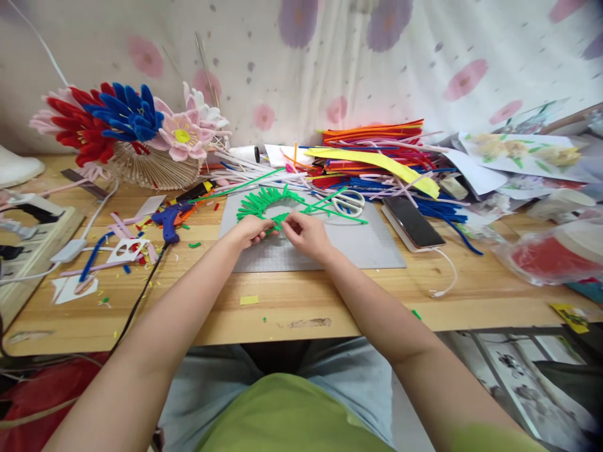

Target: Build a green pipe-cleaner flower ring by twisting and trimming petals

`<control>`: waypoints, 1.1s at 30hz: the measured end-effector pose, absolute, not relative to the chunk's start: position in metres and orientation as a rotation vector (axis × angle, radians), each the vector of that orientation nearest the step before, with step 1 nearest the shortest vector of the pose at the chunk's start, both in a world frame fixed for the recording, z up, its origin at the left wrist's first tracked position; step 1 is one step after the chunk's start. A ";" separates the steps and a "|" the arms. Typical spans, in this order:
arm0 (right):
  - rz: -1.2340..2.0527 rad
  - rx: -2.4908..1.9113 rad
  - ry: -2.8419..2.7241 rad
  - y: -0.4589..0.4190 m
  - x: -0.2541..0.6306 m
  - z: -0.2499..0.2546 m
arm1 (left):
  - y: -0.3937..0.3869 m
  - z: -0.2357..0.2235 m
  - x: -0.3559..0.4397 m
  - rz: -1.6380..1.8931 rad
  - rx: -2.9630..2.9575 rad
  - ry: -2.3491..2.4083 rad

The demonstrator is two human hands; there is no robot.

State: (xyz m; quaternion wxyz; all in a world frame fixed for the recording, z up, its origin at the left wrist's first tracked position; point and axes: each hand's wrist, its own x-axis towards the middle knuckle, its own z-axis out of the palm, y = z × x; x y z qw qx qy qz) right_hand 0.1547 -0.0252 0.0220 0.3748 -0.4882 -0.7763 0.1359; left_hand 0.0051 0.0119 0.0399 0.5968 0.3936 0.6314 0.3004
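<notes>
A curved green pipe-cleaner piece (254,202), with many short looped spikes along its outer side, lies over the grey cutting mat (358,248). My left hand (255,231) is closed on its lower left part, fingers curled. Close beside it, my right hand (306,233) pinches the piece at its near end with thumb and forefinger. Long green stems (330,202) stick out to the right from behind my right hand. White-handled scissors (349,203) rest on the mat's far right. What lies between my fingertips is partly hidden.
A blue glue gun (167,221) lies at left among scraps, its black cord running toward me. Behind the mat are bundled coloured pipe cleaners (372,141). A phone (413,221) sits at right. Fuzzy flowers (132,116) in a wooden basket stand back left.
</notes>
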 end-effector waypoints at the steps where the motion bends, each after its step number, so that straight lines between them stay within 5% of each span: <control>1: 0.353 -1.273 -1.966 -0.026 0.155 0.022 | 0.009 0.043 0.007 0.772 0.802 1.406; 12: 0.569 -1.218 -1.610 -0.017 0.147 0.008 | -0.020 0.048 0.050 1.364 0.451 1.001; 33: 0.438 -1.538 -1.777 -0.006 0.158 0.002 | 0.002 0.026 0.052 1.106 0.401 1.240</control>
